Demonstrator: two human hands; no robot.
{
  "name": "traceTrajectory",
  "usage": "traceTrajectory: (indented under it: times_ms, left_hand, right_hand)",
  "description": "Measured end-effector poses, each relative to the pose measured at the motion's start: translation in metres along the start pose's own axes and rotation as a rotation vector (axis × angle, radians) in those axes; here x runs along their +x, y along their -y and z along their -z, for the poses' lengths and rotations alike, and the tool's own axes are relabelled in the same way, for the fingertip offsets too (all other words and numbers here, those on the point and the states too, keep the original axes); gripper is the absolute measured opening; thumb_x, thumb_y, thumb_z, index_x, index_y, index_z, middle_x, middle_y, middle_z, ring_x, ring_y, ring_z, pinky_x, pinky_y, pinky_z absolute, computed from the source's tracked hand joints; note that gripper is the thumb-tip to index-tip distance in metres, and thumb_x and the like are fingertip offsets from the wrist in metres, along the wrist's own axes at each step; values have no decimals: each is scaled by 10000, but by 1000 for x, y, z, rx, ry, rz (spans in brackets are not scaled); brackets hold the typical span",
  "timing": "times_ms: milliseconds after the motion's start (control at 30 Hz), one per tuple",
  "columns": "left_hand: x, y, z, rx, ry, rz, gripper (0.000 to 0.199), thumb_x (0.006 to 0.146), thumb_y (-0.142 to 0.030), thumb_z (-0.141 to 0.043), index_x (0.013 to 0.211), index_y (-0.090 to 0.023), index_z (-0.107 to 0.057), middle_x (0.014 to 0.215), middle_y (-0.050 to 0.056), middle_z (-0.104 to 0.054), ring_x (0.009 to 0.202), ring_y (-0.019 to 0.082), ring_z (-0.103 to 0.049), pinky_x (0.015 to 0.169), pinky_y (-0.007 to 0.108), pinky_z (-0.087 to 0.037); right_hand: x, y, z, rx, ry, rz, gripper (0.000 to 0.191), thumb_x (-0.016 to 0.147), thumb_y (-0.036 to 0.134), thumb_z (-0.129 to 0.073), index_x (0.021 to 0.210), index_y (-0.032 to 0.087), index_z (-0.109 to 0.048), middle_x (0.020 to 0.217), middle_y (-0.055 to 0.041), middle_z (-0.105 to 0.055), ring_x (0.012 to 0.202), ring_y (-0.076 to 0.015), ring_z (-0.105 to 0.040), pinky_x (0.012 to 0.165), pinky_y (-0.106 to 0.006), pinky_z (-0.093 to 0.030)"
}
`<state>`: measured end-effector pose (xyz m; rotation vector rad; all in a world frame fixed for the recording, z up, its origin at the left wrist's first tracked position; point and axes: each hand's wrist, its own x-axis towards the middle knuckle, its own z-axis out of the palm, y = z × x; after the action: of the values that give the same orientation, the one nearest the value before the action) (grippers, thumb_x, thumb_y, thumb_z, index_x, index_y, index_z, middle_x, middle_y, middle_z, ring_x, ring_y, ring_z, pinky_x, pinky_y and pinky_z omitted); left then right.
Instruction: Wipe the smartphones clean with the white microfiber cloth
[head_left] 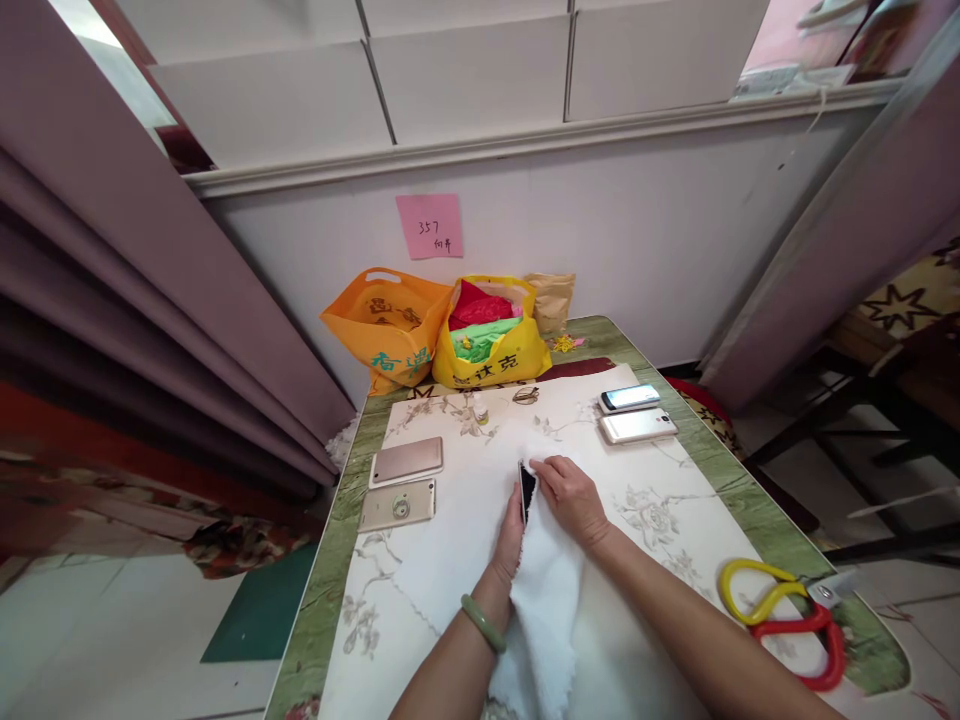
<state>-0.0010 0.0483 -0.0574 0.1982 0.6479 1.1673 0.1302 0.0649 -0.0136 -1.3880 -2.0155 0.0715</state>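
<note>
Near the middle of the table, my left hand [510,535] grips a phone [528,488], tilted nearly on edge, its dark face turned to the right. My right hand [574,502] pinches a white cloth [549,590] at the phone's upper right edge; the cloth hangs down between my forearms. The fingertips of my left hand are partly hidden behind the phone. To the left lie a pinkish phone [407,460] and a gold phone [396,506] with a round ring on its back. A blue-screened phone [630,398] and a pale phone [639,426] lie at the right.
Large scissors [796,610] with yellow and red handles lie at the right edge. An orange bag [390,335], a yellow bag [491,365] with coloured bundles and a brown paper pouch [551,300] stand at the back. A small bottle [480,408] is in front of them.
</note>
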Motion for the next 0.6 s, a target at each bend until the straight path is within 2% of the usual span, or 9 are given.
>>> traceTrajectory:
  times_ms: [200, 367, 500, 600]
  left_hand:
    - [-4, 2, -16, -29, 53, 150, 408, 871, -394, -548, 1171, -137, -653, 1096, 86, -707, 1177, 275, -568, 1051, 385, -393]
    - [-10, -1, -25, -27, 57, 177, 438, 849, -426, -585, 1173, -139, -651, 1077, 80, -715, 1117, 285, -608, 1044, 398, -400]
    - [-8, -1, -25, -24, 102, 211, 526, 863, -510, -538, 1207, -123, -631, 1149, 107, -690, 1213, 301, -545, 1087, 422, -359]
    - [-7, -1, -20, 63, 83, 133, 482, 890, -473, -516, 1229, -145, -618, 1276, 82, -627, 1350, 261, -399, 1150, 388, -264]
  right_hand:
    - [-9, -12, 2, -39, -24, -73, 281, 960, 196, -394, 1084, 201, -646, 929, -78, -637, 911, -209, -588, 835, -325, -479]
    - [-9, -18, 7, -64, -26, -163, 241, 930, 191, -424, 993, 212, -655, 874, -62, -631, 887, -208, -595, 811, -314, -477]
    - [-3, -13, 11, -2, -57, -191, 226, 929, 215, -425, 964, 216, -649, 882, -63, -629, 881, -202, -597, 799, -303, -482]
    - [3, -4, 10, 118, -107, -156, 225, 939, 229, -422, 1011, 210, -634, 890, -61, -632, 865, -191, -604, 790, -299, -496]
